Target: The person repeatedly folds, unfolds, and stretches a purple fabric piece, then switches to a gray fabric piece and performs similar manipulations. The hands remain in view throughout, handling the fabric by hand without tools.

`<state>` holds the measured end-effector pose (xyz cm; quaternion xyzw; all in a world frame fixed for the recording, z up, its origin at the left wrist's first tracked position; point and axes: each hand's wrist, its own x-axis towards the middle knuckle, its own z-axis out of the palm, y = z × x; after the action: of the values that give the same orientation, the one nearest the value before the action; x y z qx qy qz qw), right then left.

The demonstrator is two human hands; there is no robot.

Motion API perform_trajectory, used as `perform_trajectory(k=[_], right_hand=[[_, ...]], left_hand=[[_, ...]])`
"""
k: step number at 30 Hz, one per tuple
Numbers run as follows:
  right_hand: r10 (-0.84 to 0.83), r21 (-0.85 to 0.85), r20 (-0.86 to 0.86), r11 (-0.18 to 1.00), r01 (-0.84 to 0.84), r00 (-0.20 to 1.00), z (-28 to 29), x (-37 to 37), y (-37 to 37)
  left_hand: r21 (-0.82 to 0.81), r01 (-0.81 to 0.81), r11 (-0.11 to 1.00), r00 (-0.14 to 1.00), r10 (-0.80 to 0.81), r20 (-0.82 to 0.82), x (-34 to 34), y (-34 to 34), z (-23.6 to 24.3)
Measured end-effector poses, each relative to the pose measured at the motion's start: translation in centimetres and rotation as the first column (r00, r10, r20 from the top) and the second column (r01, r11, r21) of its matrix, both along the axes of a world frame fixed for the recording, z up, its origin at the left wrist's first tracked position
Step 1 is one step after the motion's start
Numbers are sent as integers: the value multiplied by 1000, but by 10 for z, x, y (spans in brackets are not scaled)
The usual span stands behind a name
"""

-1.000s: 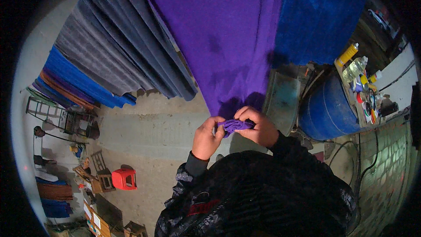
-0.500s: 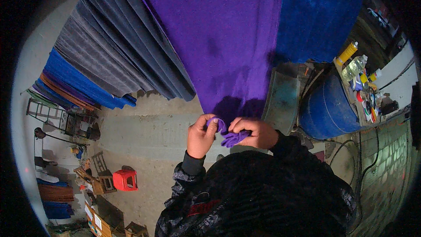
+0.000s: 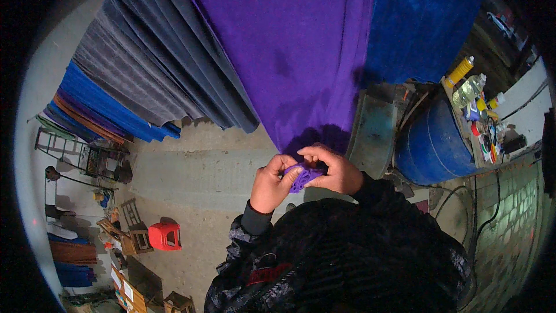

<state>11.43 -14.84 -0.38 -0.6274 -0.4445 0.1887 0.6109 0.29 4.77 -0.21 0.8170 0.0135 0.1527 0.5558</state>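
A long purple cloth [image 3: 284, 40] hangs down in front of me, its lower end reaching my hands. My left hand [image 3: 272, 183] pinches a bunched purple edge [image 3: 300, 181] of fabric between thumb and fingers. From the other side my right hand [image 3: 332, 170] grips the same bunch, its thumb below and its index finger raised over the top. The fabric lies gathered in small folds between both thumbs. Whether the bunch joins the hanging cloth is hidden behind my fingers.
Grey cloth [image 3: 156, 52] hangs to the left and dark blue cloth [image 3: 425, 23] to the right. A blue barrel [image 3: 434, 139] stands at right beside a shelf with bottles and tools [image 3: 485, 122]. A red stool [image 3: 165, 236] and wooden chairs [image 3: 136, 237] stand at lower left.
My hands have come closer together, the left moving slightly right. The purple fabric between them is now bunched tighter, and my right index finger has lifted.
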Motion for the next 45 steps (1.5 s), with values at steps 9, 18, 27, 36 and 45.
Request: perform_trajectory(k=[9,18,27,36,45], right_hand=[[-57,69,309,997,37,949,-2,6,0],[-228,75,36,971,225,973,5,9,-11],[151,-51,141,988,-145,979,11,5,-12],[242,7,123,970,-244,962,-6,6,-3],[10,57,188,998,-22,982,-8,14,-2]], left_hand=[[-54,21,998,999,-23,-30,0,-1,-3],[64,-74,995,997,73,27,0,15,-12],[34,-156,987,987,157,-35,2,6,-2],[14,-109,994,993,108,41,8,-3,-5],[60,-24,998,995,18,98,8,-1,-4]])
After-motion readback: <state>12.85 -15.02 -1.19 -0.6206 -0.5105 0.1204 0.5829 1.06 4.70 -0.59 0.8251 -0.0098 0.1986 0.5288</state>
